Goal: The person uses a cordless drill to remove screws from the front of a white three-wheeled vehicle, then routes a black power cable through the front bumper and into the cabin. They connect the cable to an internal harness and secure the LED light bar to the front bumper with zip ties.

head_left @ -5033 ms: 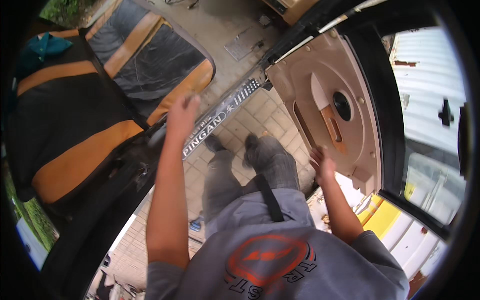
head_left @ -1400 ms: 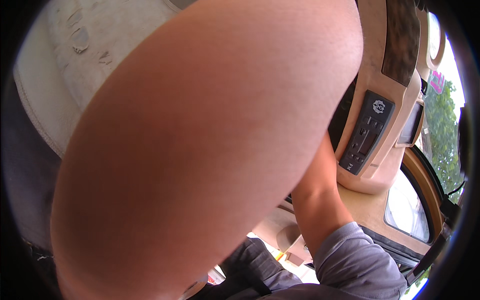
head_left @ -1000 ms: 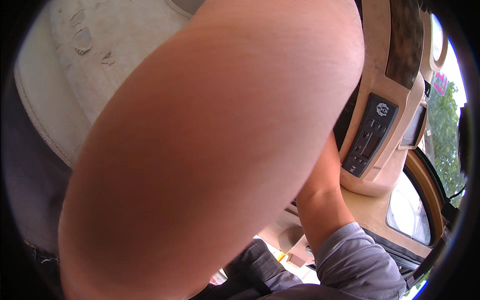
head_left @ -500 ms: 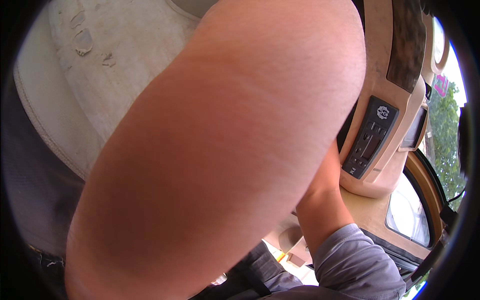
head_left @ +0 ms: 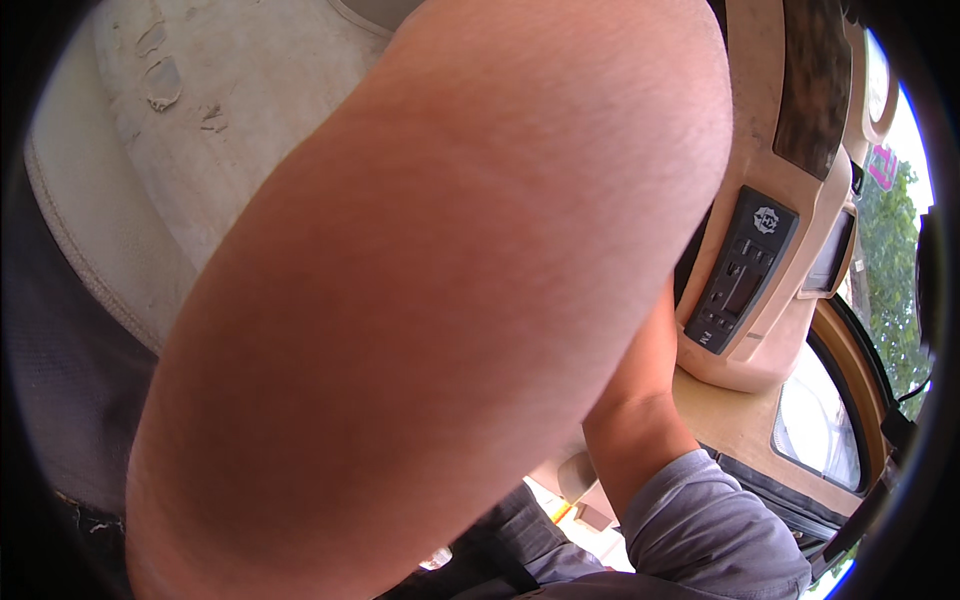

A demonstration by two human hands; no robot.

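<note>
A bare arm (head_left: 420, 300), very close and out of focus, fills the middle of the head view from the lower left to the top. Behind it, a second bare forearm (head_left: 640, 420) leads up from a grey sleeve (head_left: 710, 520) at the lower right. Neither of my hands shows. The far end of the sleeved arm disappears behind the near arm, beside a beige panel with a black radio unit (head_left: 740, 270). What the hands hold or touch is hidden.
Around me is a vehicle cabin. A dark glossy trim piece (head_left: 812, 90) sits above the radio unit on the beige panel (head_left: 735, 372). A window (head_left: 822, 420) lies at the right. A worn, pale, torn surface (head_left: 225, 60) and dark fabric (head_left: 70, 330) are at the left.
The sleeved forearm has shifted slightly left. The near arm has moved only a little, and the cabin appears nudged slightly up and left.
</note>
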